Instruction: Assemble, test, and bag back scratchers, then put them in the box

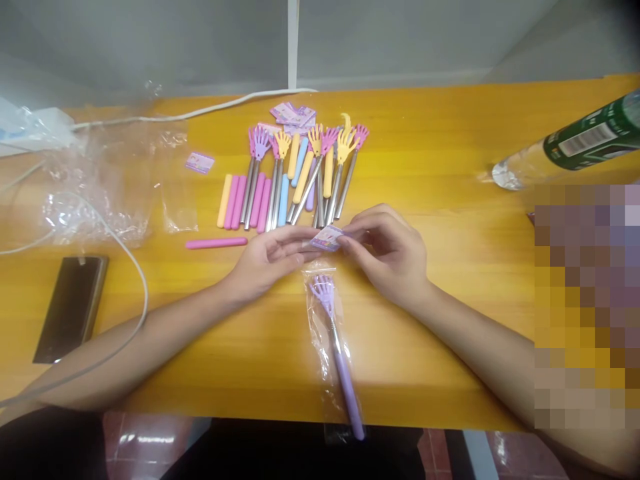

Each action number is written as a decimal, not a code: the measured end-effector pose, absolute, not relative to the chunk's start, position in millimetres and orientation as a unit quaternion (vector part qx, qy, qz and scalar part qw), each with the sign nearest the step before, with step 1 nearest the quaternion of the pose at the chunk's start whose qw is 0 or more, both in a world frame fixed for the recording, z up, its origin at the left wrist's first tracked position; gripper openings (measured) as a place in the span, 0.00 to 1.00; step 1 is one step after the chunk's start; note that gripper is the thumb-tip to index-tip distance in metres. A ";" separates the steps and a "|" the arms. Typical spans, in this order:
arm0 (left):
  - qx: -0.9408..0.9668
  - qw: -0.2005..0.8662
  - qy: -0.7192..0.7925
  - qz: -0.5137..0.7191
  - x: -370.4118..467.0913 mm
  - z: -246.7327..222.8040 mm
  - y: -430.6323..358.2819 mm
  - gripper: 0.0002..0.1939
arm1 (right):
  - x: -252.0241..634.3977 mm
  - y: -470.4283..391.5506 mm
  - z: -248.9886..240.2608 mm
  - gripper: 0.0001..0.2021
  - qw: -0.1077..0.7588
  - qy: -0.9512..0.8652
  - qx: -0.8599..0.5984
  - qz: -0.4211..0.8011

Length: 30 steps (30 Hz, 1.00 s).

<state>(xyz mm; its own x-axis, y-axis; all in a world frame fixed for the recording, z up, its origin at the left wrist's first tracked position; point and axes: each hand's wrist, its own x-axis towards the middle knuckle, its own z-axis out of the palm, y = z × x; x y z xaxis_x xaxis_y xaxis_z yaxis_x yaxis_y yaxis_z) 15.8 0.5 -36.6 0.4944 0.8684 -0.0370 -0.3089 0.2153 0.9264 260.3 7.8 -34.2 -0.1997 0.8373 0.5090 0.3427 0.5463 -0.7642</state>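
Observation:
Between my two hands is a small purple-and-white printed card (327, 238). My right hand (393, 250) pinches its right edge between thumb and fingers. My left hand (280, 257) is closed at the card's left edge, its fingers reaching partly behind it. Just below lies a clear plastic bag (320, 347) with a purple back scratcher (343, 363) inside, claw end toward my hands. The bag's top edge is close under the card. The bag's lower end reaches the table's front edge.
Beyond my hands lie several hand-shaped back scratchers (343, 150), loose coloured handles (235, 203) and a pile of cards (295, 117). Clear bags (110, 180), a white cable (135, 267) and a dark phone (70, 310) are left. A bottle (585, 137) lies at right.

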 end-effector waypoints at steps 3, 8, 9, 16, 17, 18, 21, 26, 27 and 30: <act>0.475 0.717 0.316 0.400 15.8 -33.7 0.7 0.21 | 262.1 9.9 -33.6 0.05 0.473 -0.755 -0.385 0.240; 0.469 0.724 0.315 0.395 16.6 -30.1 0.5 0.21 | 263.8 12.1 -34.4 0.08 0.474 -0.768 -0.372 0.217; 0.467 0.726 0.311 0.398 16.8 -30.0 0.4 0.20 | 263.9 11.9 -34.3 0.08 0.473 -0.770 -0.371 0.211; 0.481 0.738 0.280 0.383 14.8 -32.9 0.2 0.20 | 264.0 7.4 -32.7 0.13 0.442 -0.820 -0.343 0.125; 0.486 0.735 0.280 0.381 14.2 -33.0 0.2 0.20 | 263.8 6.9 -32.7 0.14 0.439 -0.824 -0.340 0.117; 0.491 0.733 0.278 0.380 13.8 -32.9 0.2 0.20 | 263.6 6.5 -32.6 0.14 0.438 -0.825 -0.340 0.111; 0.498 0.730 0.271 0.381 13.7 -31.2 0.4 0.20 | 263.3 5.5 -32.9 0.15 0.435 -0.823 -0.350 0.109; 0.485 0.734 0.272 0.391 15.0 -27.6 0.5 0.20 | 265.4 4.4 -34.6 0.19 0.418 -0.833 -0.347 0.105; 0.482 0.735 0.273 0.391 15.0 -27.4 0.6 0.20 | 265.8 4.1 -34.9 0.20 0.414 -0.836 -0.345 0.103; 0.480 0.739 0.273 0.386 14.4 -27.9 1.1 0.20 | 266.2 3.6 -34.9 0.21 0.398 -0.849 -0.329 0.110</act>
